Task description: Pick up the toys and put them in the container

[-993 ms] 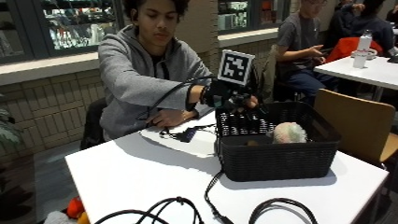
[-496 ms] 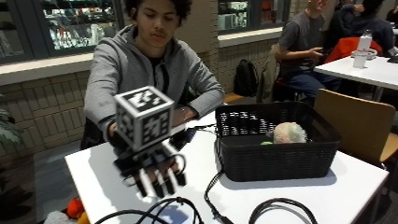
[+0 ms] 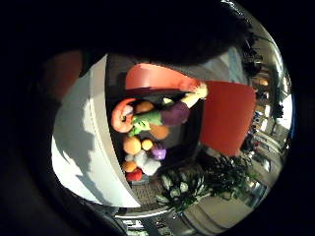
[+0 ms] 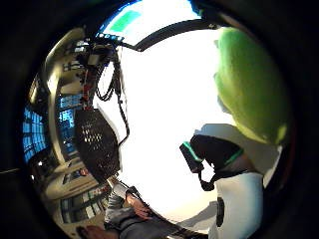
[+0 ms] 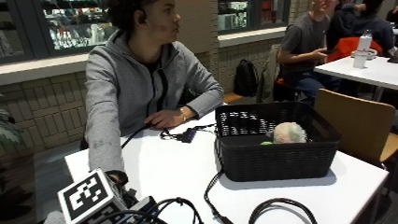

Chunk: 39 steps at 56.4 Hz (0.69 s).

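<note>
None of the gloved right hand's fingers show in any view, so whether they are spread or closed cannot be told; in the outside view the grey sleeve (image 5: pixel 103 149) drops past the near edge of the white table (image 5: pixel 168 172) and the hand is hidden behind gear at the corner. Below that edge, the little-finger-side view looks down on a heap of toys (image 3: pixel 142 142) lying beside the table on a dark surface, well apart from the palm. Across open tabletop stands the black container (image 5: pixel 273 154), one pale plush toy (image 5: pixel 289 132) inside. The bare left hand (image 5: pixel 163 119) rests flat near the far edge.
</note>
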{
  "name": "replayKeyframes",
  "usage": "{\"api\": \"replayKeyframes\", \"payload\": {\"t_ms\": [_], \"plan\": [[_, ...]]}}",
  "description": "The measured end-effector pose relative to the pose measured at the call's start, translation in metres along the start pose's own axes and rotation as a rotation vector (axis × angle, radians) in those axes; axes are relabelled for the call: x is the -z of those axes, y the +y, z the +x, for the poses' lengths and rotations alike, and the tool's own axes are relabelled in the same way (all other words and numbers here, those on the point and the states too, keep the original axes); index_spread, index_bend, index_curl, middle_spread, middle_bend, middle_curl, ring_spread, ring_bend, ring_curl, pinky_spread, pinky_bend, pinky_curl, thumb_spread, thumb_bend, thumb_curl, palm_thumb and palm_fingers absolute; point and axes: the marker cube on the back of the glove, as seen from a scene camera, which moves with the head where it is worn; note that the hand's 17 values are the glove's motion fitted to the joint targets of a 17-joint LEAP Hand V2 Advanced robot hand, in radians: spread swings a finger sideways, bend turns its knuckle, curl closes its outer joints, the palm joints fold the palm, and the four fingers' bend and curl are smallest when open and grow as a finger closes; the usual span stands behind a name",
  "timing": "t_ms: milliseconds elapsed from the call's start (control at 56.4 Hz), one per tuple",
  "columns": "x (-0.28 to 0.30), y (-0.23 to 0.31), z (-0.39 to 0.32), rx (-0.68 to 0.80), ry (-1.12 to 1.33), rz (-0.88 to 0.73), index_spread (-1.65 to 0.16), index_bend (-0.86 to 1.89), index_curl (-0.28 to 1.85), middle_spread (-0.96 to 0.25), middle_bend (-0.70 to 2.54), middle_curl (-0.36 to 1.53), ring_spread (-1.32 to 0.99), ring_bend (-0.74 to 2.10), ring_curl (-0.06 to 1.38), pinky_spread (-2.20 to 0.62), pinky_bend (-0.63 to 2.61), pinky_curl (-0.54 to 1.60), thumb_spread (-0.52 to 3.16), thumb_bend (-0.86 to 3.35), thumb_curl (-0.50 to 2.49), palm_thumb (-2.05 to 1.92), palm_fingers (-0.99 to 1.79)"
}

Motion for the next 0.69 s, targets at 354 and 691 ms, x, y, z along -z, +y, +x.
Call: {"api": "replayKeyframes", "payload": {"t_ms": [354, 691], "plan": [[0.011, 0.004, -0.018, 0.06, 0.121, 0.252, -0.25, 0.22, 0.5, -0.12, 0.42, 0.53, -0.28, 0.78, 0.54, -0.3, 1.05, 0.41, 1.6, 0.28, 0.44, 0.75, 0.87], [0.082, 0.052, -0.175, 0.488, 0.122, 0.296, -0.24, 0.3, 0.72, -0.26, 0.63, 0.79, -0.42, 0.99, 0.72, -0.39, 1.24, 0.55, 1.5, 0.31, 0.6, 0.86, 0.76]]}}
